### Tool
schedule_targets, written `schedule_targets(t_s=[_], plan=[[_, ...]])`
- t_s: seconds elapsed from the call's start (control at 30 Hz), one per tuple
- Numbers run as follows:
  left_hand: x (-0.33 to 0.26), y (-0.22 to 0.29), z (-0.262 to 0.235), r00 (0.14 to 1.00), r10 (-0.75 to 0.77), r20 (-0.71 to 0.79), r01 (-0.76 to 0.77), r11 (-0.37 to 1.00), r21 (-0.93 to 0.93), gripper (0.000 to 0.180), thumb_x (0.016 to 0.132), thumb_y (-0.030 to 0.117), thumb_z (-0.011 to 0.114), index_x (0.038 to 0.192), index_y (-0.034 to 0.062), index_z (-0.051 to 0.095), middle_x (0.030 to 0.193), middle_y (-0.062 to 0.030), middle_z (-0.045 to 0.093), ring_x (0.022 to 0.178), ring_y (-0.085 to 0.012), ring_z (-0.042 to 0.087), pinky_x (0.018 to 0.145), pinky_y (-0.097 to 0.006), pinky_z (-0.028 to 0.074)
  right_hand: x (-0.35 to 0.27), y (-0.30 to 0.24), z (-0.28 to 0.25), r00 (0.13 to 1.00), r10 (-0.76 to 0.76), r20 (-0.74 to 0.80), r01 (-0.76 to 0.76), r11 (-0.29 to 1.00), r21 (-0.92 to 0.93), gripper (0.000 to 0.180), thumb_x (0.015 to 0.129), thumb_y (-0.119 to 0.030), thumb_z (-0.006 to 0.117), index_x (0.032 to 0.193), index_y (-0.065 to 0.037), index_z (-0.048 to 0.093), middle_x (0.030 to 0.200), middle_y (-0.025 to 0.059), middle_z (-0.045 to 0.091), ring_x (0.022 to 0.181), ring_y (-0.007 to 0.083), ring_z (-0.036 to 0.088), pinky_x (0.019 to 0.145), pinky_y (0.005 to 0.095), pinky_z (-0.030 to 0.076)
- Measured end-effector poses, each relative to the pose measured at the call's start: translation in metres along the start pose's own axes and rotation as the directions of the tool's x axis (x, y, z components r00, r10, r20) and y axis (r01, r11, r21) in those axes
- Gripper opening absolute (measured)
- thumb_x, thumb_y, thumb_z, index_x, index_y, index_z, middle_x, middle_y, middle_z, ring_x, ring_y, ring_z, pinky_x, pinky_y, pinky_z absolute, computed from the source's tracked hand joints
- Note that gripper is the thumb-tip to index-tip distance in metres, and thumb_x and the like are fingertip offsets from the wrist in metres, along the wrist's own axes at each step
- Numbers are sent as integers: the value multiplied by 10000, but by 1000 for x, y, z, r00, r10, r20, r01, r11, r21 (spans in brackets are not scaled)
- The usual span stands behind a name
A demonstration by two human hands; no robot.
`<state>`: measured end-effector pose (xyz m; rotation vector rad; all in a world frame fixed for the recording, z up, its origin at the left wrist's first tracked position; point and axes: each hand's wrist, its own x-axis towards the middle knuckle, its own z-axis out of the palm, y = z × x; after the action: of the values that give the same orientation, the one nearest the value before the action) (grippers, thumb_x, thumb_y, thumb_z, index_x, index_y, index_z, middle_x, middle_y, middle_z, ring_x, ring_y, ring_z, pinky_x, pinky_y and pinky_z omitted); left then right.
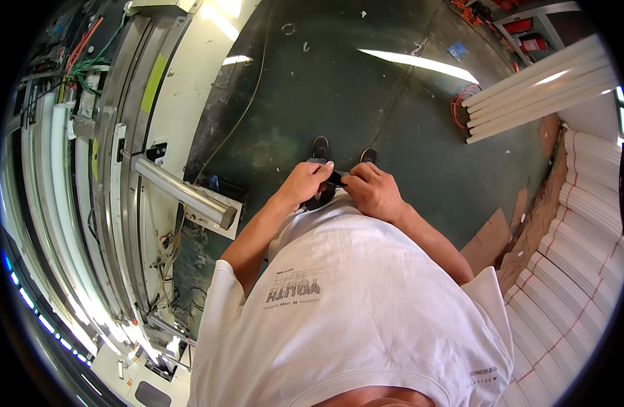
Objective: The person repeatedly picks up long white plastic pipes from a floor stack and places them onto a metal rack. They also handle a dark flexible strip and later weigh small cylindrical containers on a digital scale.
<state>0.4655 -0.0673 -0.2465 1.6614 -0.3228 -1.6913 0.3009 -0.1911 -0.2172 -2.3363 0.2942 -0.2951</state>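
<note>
In front of my waist, both hands are closed on a small black thing [336,178], whose kind I cannot make out. My left hand [304,185] has its thumb laid along the near side of it. The fingers of my right hand [375,191] are curled, pinching its right end. More dark material [318,199] shows just beneath my left hand, against my white shirt [386,285]. Below the hands are my dark shoes [320,147] on the green floor.
On the left runs a long machine with metal rails [135,88]; a metal roller [186,193] juts from it toward me. White tubes [535,91] stick out at the upper right. Stacked white rolls [562,271] and cardboard [491,241] line the right side. A cable [257,88] crosses the floor.
</note>
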Motion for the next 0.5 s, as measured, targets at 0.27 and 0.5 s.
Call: schedule_targets(t_s=[0.27, 0.5], plan=[[0, 10, 2, 999, -1, 37, 0, 1000, 31, 396, 968, 332, 510, 735, 25, 596, 637, -5, 529, 565, -75, 454, 523, -242, 377, -4, 3, 10, 995, -76, -70, 70, 994, -85, 298, 653, 20, 616, 944, -45, 623, 851, 55, 562, 737, 222, 565, 631, 327, 490], [3, 3, 12, 998, 49, 33, -46, 994, -98, 300, 976, 270, 499, 931, 6, 635, 708, 26, 530, 634, -57, 460, 564, -215, 372, -2, 4, 9, 991, -73, -110, 61, 992, -110, 285, 651, 22, 613, 931, -29, 624, 878, 56, 584, 746, 214, 578, 646, 322, 493]])
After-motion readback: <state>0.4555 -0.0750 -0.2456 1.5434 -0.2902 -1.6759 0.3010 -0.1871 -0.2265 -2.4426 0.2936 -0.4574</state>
